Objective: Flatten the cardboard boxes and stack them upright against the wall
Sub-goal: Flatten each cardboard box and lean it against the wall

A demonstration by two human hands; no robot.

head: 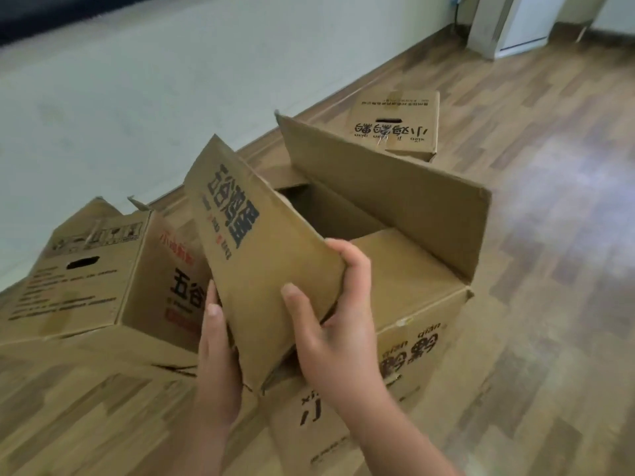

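A sparsely furnished indoor room, likely in a home or small office: wood-pattern plank floor (515, 235) runs up to a plain pale wall (171, 80) with a low brown skirting board (395, 68) along its foot. A white standing appliance (508, 22), possibly an air-conditioning unit, occupies the far corner. Several brown cardboard boxes (79, 280) printed with Chinese characters sit on the floor near the wall, one (395, 125) lying flat farther off.

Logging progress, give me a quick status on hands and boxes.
Both hands gripping flattened box: left hand on its left edge, right hand on its lower right corner. Open box directly beneath. Two more boxes unflattened, nothing against wall.
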